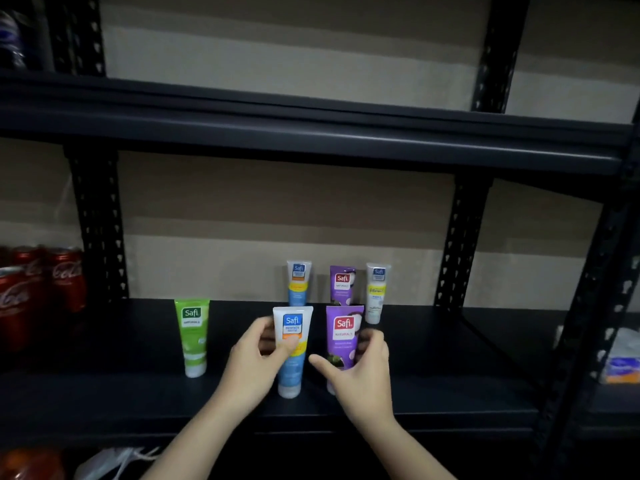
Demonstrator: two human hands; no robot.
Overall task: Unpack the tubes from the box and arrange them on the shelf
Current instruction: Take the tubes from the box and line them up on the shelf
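Several Safi tubes stand cap-down on the black shelf (433, 368). My left hand (252, 362) grips a white-and-blue tube (292, 372) near the shelf's front, thumb across its label. My right hand (360, 372) wraps around a purple tube (343, 329) just to the right of it. A green tube (193, 337) stands alone to the left. Behind, in a row, stand another white-and-blue tube (298, 282), a second purple tube (342, 285) and a white-and-yellow tube (376, 292). No box is in view.
Red cola cans (41, 289) fill the shelf's left end. Black perforated uprights (98, 223) and the upper shelf board (311, 129) frame the bay. A packet (621, 362) lies on the neighbouring shelf at the right. A white bag (110, 462) sits below.
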